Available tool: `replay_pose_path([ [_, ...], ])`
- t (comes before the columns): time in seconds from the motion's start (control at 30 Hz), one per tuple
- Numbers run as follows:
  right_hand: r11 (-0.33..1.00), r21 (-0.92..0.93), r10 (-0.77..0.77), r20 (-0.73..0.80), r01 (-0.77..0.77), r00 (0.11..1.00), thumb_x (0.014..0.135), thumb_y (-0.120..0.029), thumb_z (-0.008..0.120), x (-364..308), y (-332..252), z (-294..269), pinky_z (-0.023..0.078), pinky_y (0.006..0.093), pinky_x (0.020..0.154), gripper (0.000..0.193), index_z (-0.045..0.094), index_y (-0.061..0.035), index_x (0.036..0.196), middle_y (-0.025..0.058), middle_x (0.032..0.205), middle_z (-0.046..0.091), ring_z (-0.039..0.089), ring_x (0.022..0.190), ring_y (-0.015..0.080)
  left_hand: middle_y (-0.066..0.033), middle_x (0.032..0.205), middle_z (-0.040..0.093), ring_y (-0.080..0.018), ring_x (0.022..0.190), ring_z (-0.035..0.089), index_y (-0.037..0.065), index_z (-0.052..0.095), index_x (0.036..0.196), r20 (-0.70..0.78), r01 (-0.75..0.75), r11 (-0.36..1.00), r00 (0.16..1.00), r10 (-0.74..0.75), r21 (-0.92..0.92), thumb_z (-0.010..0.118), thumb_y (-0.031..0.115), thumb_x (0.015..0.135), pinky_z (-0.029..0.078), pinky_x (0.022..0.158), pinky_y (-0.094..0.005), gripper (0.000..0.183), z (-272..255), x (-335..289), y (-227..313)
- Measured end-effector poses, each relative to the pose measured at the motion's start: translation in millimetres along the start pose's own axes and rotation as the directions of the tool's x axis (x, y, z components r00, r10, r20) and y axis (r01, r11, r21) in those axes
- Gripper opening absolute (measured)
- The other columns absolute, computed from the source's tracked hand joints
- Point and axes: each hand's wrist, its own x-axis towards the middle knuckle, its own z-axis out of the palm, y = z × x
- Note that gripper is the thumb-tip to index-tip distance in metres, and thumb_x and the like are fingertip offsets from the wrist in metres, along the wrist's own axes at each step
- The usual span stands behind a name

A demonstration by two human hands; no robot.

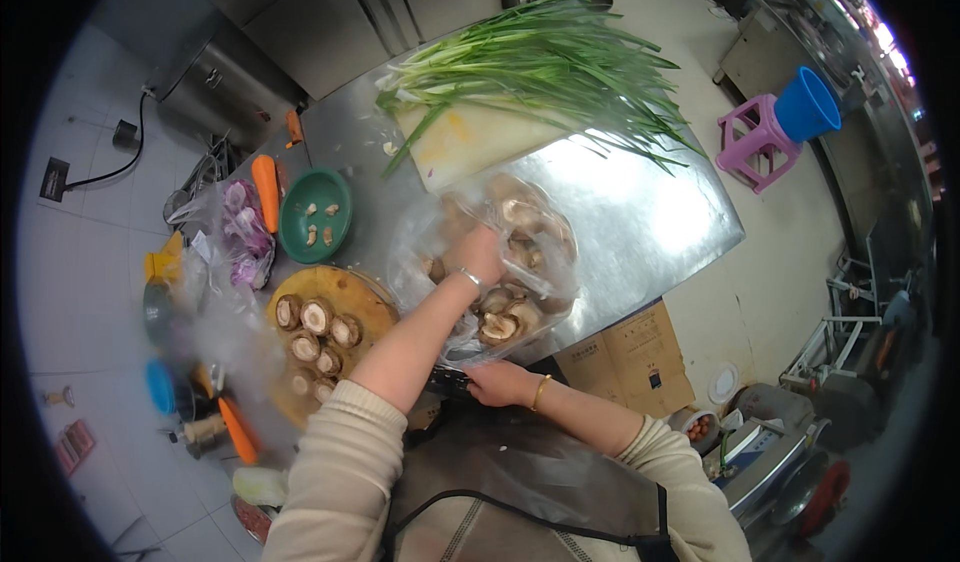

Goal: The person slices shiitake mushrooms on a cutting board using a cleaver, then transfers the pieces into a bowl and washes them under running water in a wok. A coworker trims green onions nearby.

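Note:
A clear plastic bag (568, 280) of shiitake mushrooms (498, 324) lies on the steel table. My left hand (478, 254) reaches into the bag among the mushrooms; its fingers are hidden by plastic and mushrooms. At the bag's near edge, my right hand (500, 383) is closed on the plastic. Several mushrooms (316, 317), mostly gills up, sit on a round wooden board (372, 314) beside my left forearm. Beyond them, a green bowl (290, 237) holds several small pale pieces, perhaps garlic or ginger.
Long green onions (540, 62) lie across a white cutting board (465, 152) at the table's far side. A carrot (265, 192) and bagged purple vegetables (245, 237) are left of the bowl. A cardboard box (640, 362) stands below the near right edge; a pink stool (757, 147) supports a blue bucket (808, 107).

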Motion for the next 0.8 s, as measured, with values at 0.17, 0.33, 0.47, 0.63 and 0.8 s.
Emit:
replay_pose_path([
  [0.17, 1.0, -0.026, 0.012, 0.029, -0.012, 0.999, 0.083, -0.017, 0.052, 6.3, 4.6, 2.3, 0.047, 0.0464, 0.082, 0.027, 0.053, -0.0006, 0.105, 0.0237, 0.099, 0.061, 0.059, 0.093, 0.0394, -0.0207, 0.085, 0.065, -0.0367, 0.08, 0.063, 0.001, 0.064, 0.079, 0.061, 0.117, 0.985, 0.992, -0.11, -0.127, 0.072, 0.027, 0.07, 0.051, 0.07, -0.042, 0.029, 2.8, -14.5, 17.5],
  [0.33, 0.996, 0.027, -0.086, -0.037, 0.087, 0.996, 0.083, -0.019, 0.054, 7.0, 3.1, 1.9, 0.047, 0.0466, 0.082, 0.028, 0.054, 0.0, 0.104, 0.0247, 0.099, 0.06, 0.058, 0.094, 0.04, -0.0199, 0.083, 0.065, -0.0364, 0.079, 0.063, 0.002, 0.065, 0.083, 0.103, 0.22, 0.961, 0.973, -0.204, -0.169, 0.066, 0.023, 0.071, 0.05, 0.07, -0.042, 0.025, -20.0, -26.9, 27.8],
  [0.47, 0.998, -0.017, 0.066, 0.073, -0.065, 0.995, 0.081, -0.019, 0.059, 6.4, -1.3, -4.9, 0.045, 0.0475, 0.079, 0.028, 0.054, 0.0011, 0.101, 0.0256, 0.095, 0.06, 0.057, 0.091, 0.0407, -0.0172, 0.084, 0.065, -0.0336, 0.079, 0.063, 0.005, 0.063, 0.092, -0.053, 0.09, 0.917, 0.991, -0.119, -0.388, 0.065, 0.021, 0.072, 0.051, 0.073, -0.038, 0.026, -73.5, -90.6, 10.7],
  [0.63, 0.998, 0.047, 0.04, 0.0, -0.04, 0.999, 0.08, -0.016, 0.06, 3.6, -14.7, -8.7, 0.046, 0.0461, 0.076, 0.028, 0.053, 0.003, 0.099, 0.0249, 0.088, 0.06, 0.057, 0.087, 0.042, -0.0034, 0.08, 0.064, -0.0123, 0.07, 0.06, 0.002, 0.062, 0.093, -0.341, 0.023, 0.611, 0.813, -0.472, -0.791, 0.067, 0.012, 0.079, 0.05, 0.063, -0.0262, 0.017, -117.0, -231.1, -73.7],
  [0.8, 0.991, 0.095, 0.102, -0.061, -0.096, 0.993, 0.081, -0.014, 0.06, -5.7, -33.9, -9.7, 0.046, 0.042, 0.067, 0.026, 0.053, 0.0022, 0.101, 0.0223, 0.081, 0.061, 0.06, 0.076, 0.0353, 0.0001, 0.069, 0.058, -0.0077, 0.055, 0.053, 0.004, 0.059, 0.089, -0.004, 0.181, 0.076, 0.367, -0.93, -0.981, 0.067, 0.01, 0.082, 0.041, 0.045, -0.0213, 0.012, -69.5, -295.7, -139.4],
])
